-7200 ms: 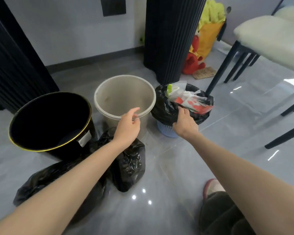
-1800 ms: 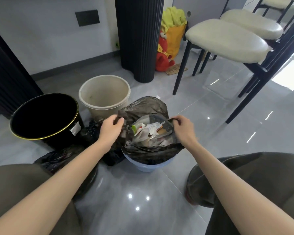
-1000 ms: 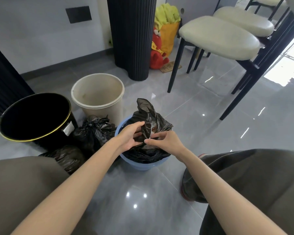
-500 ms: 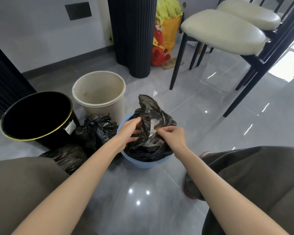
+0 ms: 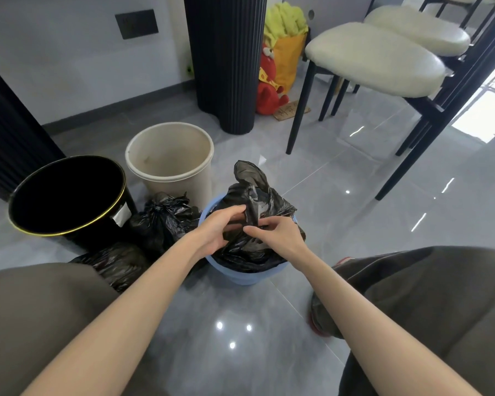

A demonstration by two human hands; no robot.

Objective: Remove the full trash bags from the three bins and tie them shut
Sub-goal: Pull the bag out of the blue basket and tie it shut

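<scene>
A full black trash bag [image 5: 250,251] sits in the small blue bin [image 5: 242,277] right in front of me. Its gathered top sticks up as a flap [image 5: 247,175]. My left hand [image 5: 215,231] grips the bag's neck from the left. My right hand [image 5: 277,234] pinches the gathered plastic from the right. The two hands nearly touch. To the left stand a black bin with a gold rim [image 5: 69,195] and a beige bin [image 5: 170,160], both without bags. Two tied black bags lie on the floor, one [image 5: 162,218] between the bins and one [image 5: 113,262] nearer me.
My knees frame the bottom corners. A dark ribbed column [image 5: 226,61] stands behind the beige bin, with a red and yellow plush toy [image 5: 275,67] beside it. White-cushioned stools with black legs [image 5: 372,57] fill the right. The glossy grey tile floor [image 5: 235,324] stretches in front of me.
Over seven seconds the blue bin came toward me and the bag's open mouth was gathered shut. In the last second my hands stayed at the neck, working the plastic.
</scene>
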